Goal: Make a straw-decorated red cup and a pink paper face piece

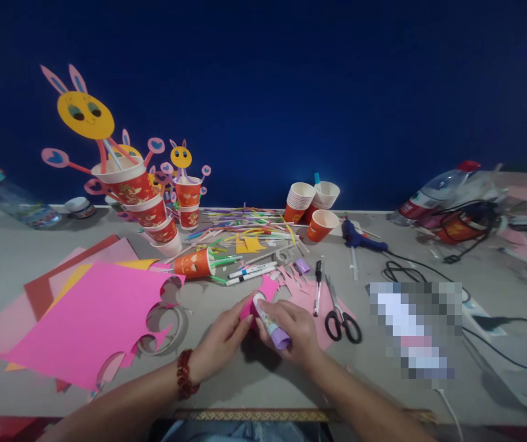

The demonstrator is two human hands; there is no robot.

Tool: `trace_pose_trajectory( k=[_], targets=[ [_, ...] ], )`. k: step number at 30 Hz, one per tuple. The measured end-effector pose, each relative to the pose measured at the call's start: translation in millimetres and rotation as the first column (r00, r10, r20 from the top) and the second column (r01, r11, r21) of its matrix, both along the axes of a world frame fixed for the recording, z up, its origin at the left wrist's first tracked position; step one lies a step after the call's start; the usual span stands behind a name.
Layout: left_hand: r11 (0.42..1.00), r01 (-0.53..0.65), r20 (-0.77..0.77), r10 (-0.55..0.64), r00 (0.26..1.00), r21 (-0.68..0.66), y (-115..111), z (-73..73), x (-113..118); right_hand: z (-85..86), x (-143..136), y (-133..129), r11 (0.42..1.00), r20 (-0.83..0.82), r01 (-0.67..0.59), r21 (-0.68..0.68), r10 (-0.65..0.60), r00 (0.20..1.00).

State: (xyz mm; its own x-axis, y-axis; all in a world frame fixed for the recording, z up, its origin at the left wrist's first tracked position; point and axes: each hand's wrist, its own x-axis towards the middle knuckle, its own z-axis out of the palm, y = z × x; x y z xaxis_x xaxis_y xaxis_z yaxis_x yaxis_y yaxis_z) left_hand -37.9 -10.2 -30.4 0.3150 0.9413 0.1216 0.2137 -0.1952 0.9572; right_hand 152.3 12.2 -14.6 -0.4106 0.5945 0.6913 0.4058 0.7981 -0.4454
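My right hand (pixel 296 331) is closed round a glue stick (pixel 271 326) with a purple base, tilted so its white end meets a small bright pink paper piece (pixel 247 308). That piece is pinched between the thumb and fingers of my left hand (pixel 217 344), partly hidden by both hands. Just beyond them lies a pink paper scrap (pixel 270 286). A purple cap (pixel 303 265) stands near light pink cut paper (pixel 303 301). To the right are a black pen (pixel 318 288) and black-handled scissors (pixel 343 324).
Pink sheets (pixel 88 319) with round cut-outs cover the left side, over a tape roll (pixel 178 328). Stacked paper-cup figures (pixel 153 212) stand behind. A glue gun (pixel 360 238) with a trailing cord, cups (pixel 322 226) and a bottle (pixel 433 193) are at the right.
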Motion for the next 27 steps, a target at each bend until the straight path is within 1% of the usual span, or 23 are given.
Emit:
trace_pose_trajectory(
  k=[4, 9, 13, 17, 21, 25, 27],
  targets=[
    [1.0, 0.005, 0.009, -0.005, 1.0, 0.015, -0.1, -3.3, -0.4, -2.1, -0.7, 0.8, 0.998, -0.005, -0.053, 0.044, 0.054, 0.999],
    [1.0, 0.014, -0.007, -0.014, 1.0, 0.009, -0.1, -3.2, -0.7, -0.8, -1.4, 1.2, 1.0, -0.023, -0.018, 0.024, 0.018, 1.0],
    [0.999, 0.033, -0.011, -0.033, 0.999, 0.019, 0.1, -2.2, -0.7, -0.5, -1.0, 0.9, 0.997, -0.035, -0.07, 0.028, 0.071, 0.997],
    [0.999, 0.029, -0.039, -0.028, 0.999, 0.017, 0.2, -0.1, -0.1, -0.2, 1.2, 1.1, 0.999, -0.047, -0.001, -0.043, -0.001, 0.999],
    [0.999, 0.041, -0.032, -0.04, 0.999, 0.036, -0.3, 1.7, -0.1, -0.5, 2.4, 0.8, 0.999, -0.063, -0.048, -0.015, 0.047, 0.997],
    [0.999, 0.03, -0.026, -0.03, 0.999, 0.022, -0.3, 1.5, -0.6, -0.5, 3.3, 0.9, 0.999, -0.026, 0.031, -0.034, -0.032, 0.999],
    [0.999, 0.026, -0.016, -0.026, 1.0, 0.027, -0.2, 0.6, -0.4, 0.1, 2.6, 0.7, 0.999, -0.034, 0.011, -0.032, -0.012, 0.999]
  ],
)
